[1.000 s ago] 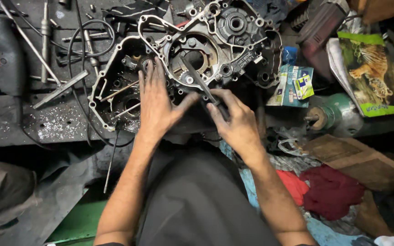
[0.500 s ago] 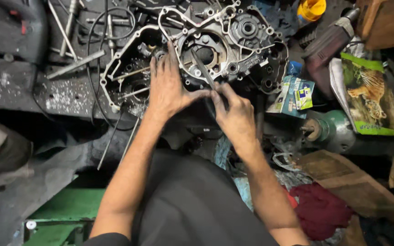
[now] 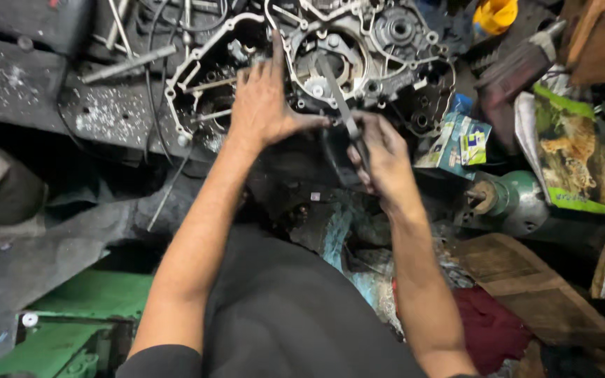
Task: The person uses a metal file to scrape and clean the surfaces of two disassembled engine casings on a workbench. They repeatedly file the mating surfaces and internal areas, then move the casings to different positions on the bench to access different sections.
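Grey engine case point(image 3: 330, 63) at bench's far edge: left hand point(image 3: 264, 105) flat, bracing it; right hand point(image 3: 379, 154) fisted round wrench point(image 3: 341, 105), mid-turn on bolt—needs steady torque.

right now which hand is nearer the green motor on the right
Right. The right hand grips a dark tool handle just left of the green motor. The left hand lies flat on the engine case, farther left.
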`<state>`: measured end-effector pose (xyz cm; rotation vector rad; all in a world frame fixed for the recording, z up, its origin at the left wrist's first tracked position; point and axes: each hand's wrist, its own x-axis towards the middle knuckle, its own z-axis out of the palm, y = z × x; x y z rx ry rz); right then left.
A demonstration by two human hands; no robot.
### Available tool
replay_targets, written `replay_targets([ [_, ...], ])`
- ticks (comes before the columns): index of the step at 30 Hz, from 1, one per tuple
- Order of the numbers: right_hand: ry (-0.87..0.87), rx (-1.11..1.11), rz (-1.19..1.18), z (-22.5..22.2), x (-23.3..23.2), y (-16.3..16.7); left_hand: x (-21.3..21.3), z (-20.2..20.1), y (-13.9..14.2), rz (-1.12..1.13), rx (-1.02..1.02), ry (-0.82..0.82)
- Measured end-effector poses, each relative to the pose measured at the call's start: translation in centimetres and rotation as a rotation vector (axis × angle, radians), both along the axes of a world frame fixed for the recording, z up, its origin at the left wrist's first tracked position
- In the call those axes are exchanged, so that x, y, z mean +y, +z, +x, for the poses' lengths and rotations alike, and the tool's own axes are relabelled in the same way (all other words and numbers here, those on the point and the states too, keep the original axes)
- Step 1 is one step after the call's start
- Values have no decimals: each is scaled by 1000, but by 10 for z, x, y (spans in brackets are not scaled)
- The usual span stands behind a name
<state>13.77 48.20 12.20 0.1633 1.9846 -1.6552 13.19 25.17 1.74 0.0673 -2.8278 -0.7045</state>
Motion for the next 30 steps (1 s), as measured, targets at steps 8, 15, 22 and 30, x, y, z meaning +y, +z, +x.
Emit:
replay_targets([
  [8,-71,-425,-578,3,19,-7,-7,-4,11,12,-77,-6],
  [15,-132,-15,-247,21,-5,3,-13,-1,18,75,-63,-26],
  [22,-86,199,153,23,-26,10,-18,0,19,99,-11,-25],
  [30,94,822,528,15,-25,-6,-17,-2,18,98,-44,-31],
])
